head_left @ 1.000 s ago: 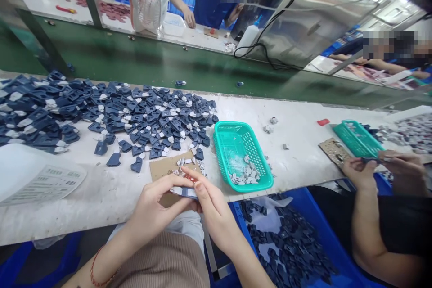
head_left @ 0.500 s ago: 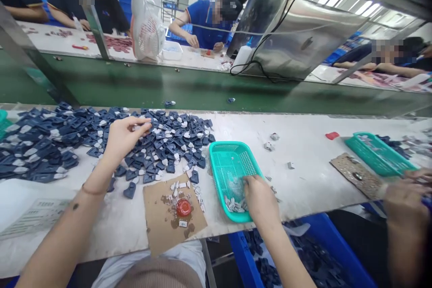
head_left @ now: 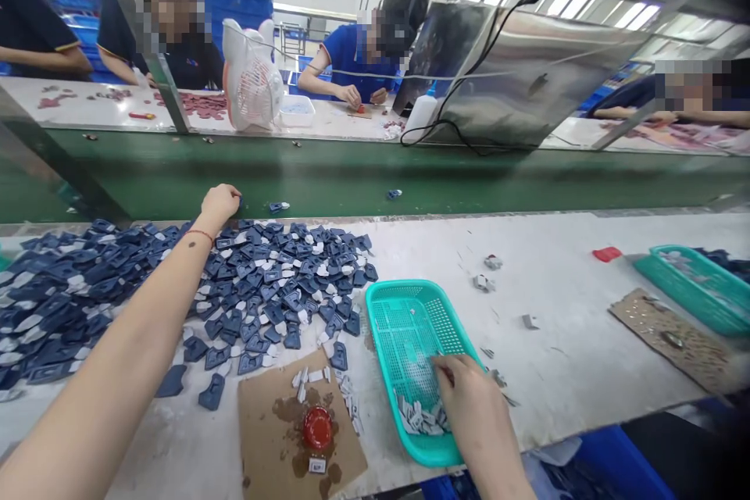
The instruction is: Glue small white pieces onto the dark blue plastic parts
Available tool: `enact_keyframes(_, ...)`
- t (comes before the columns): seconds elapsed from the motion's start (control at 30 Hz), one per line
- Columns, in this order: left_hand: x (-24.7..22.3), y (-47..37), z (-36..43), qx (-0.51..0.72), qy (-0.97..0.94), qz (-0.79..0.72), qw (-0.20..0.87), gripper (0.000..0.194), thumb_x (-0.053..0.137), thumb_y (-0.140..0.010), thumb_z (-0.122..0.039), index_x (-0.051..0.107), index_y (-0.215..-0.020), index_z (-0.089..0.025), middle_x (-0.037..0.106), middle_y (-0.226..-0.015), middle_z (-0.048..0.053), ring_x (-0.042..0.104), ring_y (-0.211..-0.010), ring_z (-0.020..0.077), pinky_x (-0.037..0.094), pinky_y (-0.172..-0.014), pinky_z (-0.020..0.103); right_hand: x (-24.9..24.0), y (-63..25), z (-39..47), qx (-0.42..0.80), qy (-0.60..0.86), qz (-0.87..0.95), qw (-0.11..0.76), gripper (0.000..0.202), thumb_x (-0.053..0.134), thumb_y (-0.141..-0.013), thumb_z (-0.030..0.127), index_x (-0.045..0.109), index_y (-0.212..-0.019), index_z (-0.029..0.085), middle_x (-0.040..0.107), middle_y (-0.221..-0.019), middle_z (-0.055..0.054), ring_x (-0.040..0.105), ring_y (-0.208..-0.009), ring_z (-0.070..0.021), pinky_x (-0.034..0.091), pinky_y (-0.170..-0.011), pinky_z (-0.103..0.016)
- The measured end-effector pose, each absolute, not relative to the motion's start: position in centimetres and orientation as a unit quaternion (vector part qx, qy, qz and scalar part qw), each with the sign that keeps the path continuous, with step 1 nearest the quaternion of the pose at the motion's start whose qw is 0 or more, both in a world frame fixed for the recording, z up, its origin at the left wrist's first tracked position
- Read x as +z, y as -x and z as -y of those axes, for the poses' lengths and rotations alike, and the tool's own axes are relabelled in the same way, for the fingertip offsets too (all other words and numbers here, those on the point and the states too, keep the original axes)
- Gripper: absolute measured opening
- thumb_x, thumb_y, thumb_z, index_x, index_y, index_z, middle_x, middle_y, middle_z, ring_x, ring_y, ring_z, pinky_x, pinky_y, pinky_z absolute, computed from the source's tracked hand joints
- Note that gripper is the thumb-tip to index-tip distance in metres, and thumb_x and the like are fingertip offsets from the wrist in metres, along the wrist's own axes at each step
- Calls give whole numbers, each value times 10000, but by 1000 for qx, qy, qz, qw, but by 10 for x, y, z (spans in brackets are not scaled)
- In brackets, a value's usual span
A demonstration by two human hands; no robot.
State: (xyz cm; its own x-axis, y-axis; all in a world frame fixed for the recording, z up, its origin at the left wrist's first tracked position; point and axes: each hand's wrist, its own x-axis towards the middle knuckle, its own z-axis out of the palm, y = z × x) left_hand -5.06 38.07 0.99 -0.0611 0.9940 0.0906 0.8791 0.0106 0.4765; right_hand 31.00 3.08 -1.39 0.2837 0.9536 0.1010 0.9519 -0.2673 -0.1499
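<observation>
My left hand reaches past the far edge of my table, over the green conveyor belt. Its fingers are pinched on a small dark blue piece, mostly hidden by them. Below the forearm spreads a heap of dark blue pieces with white tips. My right hand is over the right side of a turquoise basket, fingers curled together; anything in them is hidden. Small grey-white tabs lie in the basket's near end. Left of it, a cardboard sheet bears a red round cap and one pale tab.
Single blue-and-white pieces lie on the belt. To the right are a second turquoise basket, another cardboard sheet and a red piece. A blue crate stands below the table edge. Several people sit across the belt.
My left hand has gone from above the heap forward and slightly left, out over the belt. The right hand stays at the basket. The view has shifted, and the co-worker's hands at right have left it.
</observation>
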Motion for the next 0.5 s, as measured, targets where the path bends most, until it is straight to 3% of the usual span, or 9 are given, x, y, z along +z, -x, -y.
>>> enact_keyframes(0.07,9,47,-386,195,-703,-673,125,300,599,-788,-196,714,-1042,-84,695,-1135,193,603,-1097,355,443,-958,462,-13,-308,-30,20,804,587,93,273,454,-876,170,722,-829,173,715,-949,-108,701,-771,-247,514,-657,-335)
enact_keyframes(0.17,6,31,-391,168,-760,-613,134,398,624,-758,-262,696,-1130,-139,676,-1213,146,534,-1204,354,403,-1021,420,-9,-305,-31,47,807,584,79,273,451,-880,159,723,-847,165,710,-956,-110,693,-801,-259,508,-685,-345)
enact_keyframes(0.37,-4,4,-388,148,-771,-598,161,212,663,-682,-220,728,-862,-130,725,-1029,165,617,-1047,360,458,-932,415,-7,-303,-29,62,815,570,87,255,498,-883,169,699,-1034,126,727,-991,-131,688,-883,-282,515,-774,-377)
enact_keyframes(0.5,11,4,-371,213,-734,-628,150,239,587,-777,-203,674,-982,-116,717,-1048,168,630,-1037,314,466,-918,397,-8,-303,-25,57,815,570,91,230,494,-878,164,720,-917,151,736,-984,-124,697,-884,-292,520,-773,-388)
